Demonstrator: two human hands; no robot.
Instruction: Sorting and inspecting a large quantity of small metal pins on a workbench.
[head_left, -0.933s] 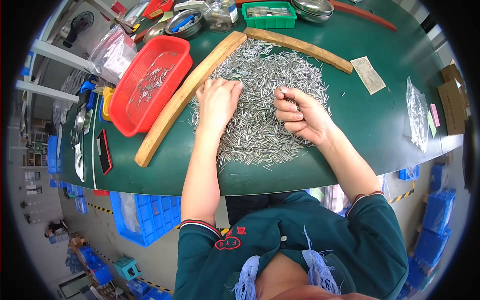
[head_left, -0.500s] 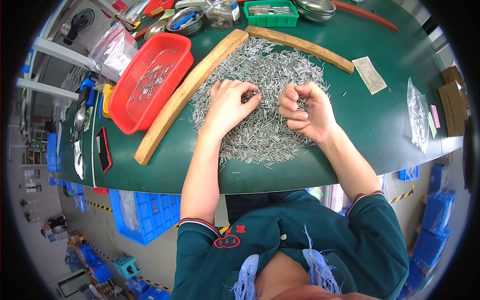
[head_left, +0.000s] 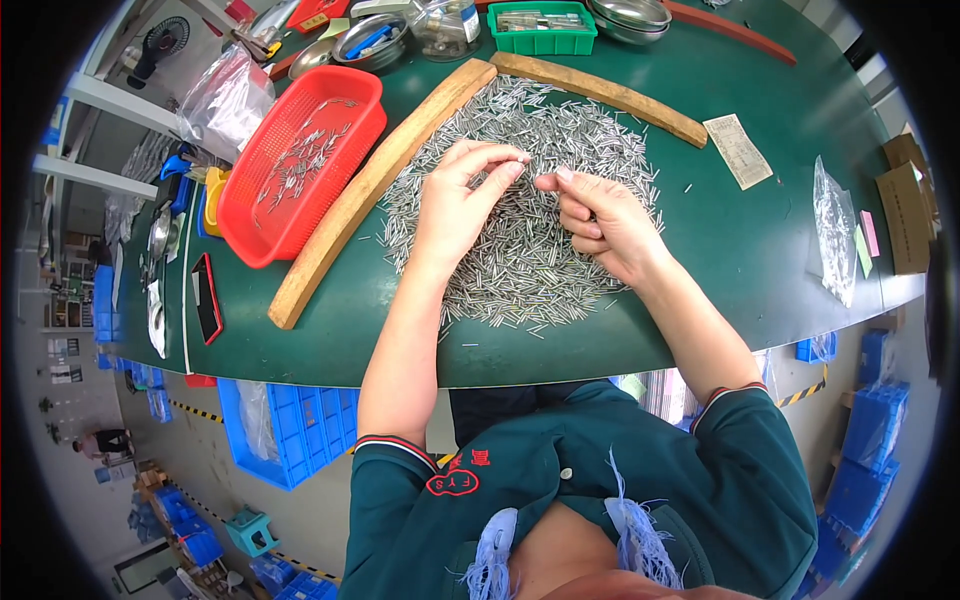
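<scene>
A wide heap of small silvery metal pins (head_left: 530, 270) covers the green table in front of me. Above its middle, my left hand (head_left: 458, 200) pinches what looks like one metal pin between thumb and index finger; a small bright tip shows at the fingertips. Just to the right, my right hand (head_left: 612, 222) is closed, thumb against index finger and the other fingers curled in. Whatever it may hold is too small to make out. The fingertips of both hands point at each other with a narrow gap between them.
Two wooden bars (head_left: 385, 190) (head_left: 610, 97) meet in a corner behind the heap. Left of them stands a red perforated basket (head_left: 240, 205) with some pins inside. A green tray (head_left: 543, 42) and metal bowls (head_left: 630, 14) stand at the back; a paper slip (head_left: 738, 150) lies right.
My left hand has lifted its fingertips from the heap and closed them in a pinch. My right hand has moved a little left toward it, its thumb and index finger now stretched forward.
</scene>
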